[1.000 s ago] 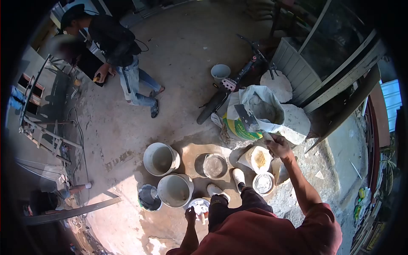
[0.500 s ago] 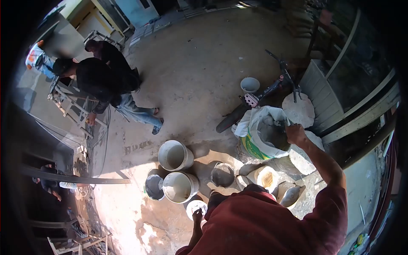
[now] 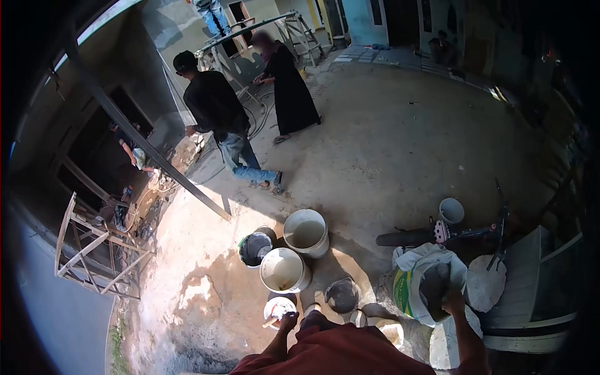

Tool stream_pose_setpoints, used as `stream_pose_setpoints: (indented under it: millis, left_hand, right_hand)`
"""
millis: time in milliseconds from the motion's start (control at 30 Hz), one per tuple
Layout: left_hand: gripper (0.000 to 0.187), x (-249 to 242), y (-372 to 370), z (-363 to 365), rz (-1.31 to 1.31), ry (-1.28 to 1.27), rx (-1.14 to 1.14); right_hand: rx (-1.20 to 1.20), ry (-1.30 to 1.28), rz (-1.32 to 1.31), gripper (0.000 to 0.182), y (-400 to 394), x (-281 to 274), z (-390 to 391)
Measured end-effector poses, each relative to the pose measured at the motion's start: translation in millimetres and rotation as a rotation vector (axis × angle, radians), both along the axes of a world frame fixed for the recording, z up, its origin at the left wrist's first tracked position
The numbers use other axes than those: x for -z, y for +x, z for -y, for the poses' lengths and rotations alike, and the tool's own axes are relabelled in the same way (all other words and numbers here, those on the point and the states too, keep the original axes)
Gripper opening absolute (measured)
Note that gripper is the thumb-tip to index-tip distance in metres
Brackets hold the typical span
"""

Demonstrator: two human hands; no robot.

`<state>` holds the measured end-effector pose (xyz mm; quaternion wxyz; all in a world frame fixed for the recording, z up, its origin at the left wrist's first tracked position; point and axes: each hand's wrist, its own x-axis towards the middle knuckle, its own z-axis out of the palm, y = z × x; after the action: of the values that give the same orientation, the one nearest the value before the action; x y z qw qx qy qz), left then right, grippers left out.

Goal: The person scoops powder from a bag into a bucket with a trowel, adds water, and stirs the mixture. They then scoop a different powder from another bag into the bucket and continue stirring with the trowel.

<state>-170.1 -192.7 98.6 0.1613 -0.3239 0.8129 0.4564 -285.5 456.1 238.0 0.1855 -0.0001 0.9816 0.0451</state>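
While the right hand [image 3: 454, 302] is at the white-and-green woven sack's [image 3: 403, 292] mouth, just right of its grey powdery contents [image 3: 434, 283], the left hand [image 3: 288, 322] is beside the small white bucket [image 3: 268, 307], though I cannot tell whether either is open or clamped on anything.

The person wears a shirt [image 3: 359, 353] of dull, dark red colour, which looks plain over the back and shoulders. The left sleeve [image 3: 253, 364] is of the same red and leaves the forearm uncovered. The left hand [image 3: 289, 322] and the right hand [image 3: 453, 303] are bare. Below the shirt, a small part of dark legwear [image 3: 316, 320] shows, and the footwear [image 3: 312, 309] is pale.
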Motion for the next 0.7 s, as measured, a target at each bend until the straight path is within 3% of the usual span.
stream_pose_setpoints:
  millis: [33,100,167,200,233,300,333,400,433,533,600,667,700]
  left_hand:
    - [0.050,-1,0,-2,-0.008,-0.035,0.016]
    - [0.050,49,5,17,-0.124,-0.132,0.177]
    - [0.051,-18,-5,-7,0.079,-0.066,0.035]
    - [0.051,-17,-4,-6,0.080,-0.051,-0.010]
    - [0.051,-16,-7,-9,0.074,-0.032,-0.053]
    - [0.051,30,2,2,0.004,-0.085,0.053]
    - [0.050,6,-1,-5,0.132,-0.016,0.046]
    - [0.051,17,4,-2,0.098,-0.007,0.034]
    - [0.051,24,6,-1,0.065,0.000,0.046]
    - [0.051,10,5,2,0.088,-0.088,0.067]
    - [0.048,1,13,3,0.157,-0.168,0.123]
    - [0.047,-11,13,8,0.069,-0.122,0.118]
    - [0.047,-15,13,7,0.016,-0.148,0.118]
  right_hand:
    - [-0.083,0.019,-0.008,0.019,3,-8,1]
    - [-0.153,0.015,-0.042,0.020,6,-15,-6]
    - [-0.404,0.085,0.117,0.021,8,-5,-19]
    - [-0.130,-0.040,0.245,0.023,5,22,-23]
    - [-0.311,0.002,-0.048,0.022,11,63,-32]
    - [-0.536,0.002,-0.213,0.018,14,93,-34]
    - [-0.555,0.000,-0.219,0.018,13,83,-28]
    - [0.452,-0.656,0.148,0.015,27,50,-20]
    - [0.440,-0.653,0.150,0.015,25,57,-21]
    - [0.776,-1.135,0.206,0.012,21,60,-17]
    - [0.819,-1.133,0.144,0.010,29,41,-5]
    - [0.831,-1.091,0.084,0.007,30,21,2]
    - [0.872,-1.427,0.225,0.008,22,57,-16]
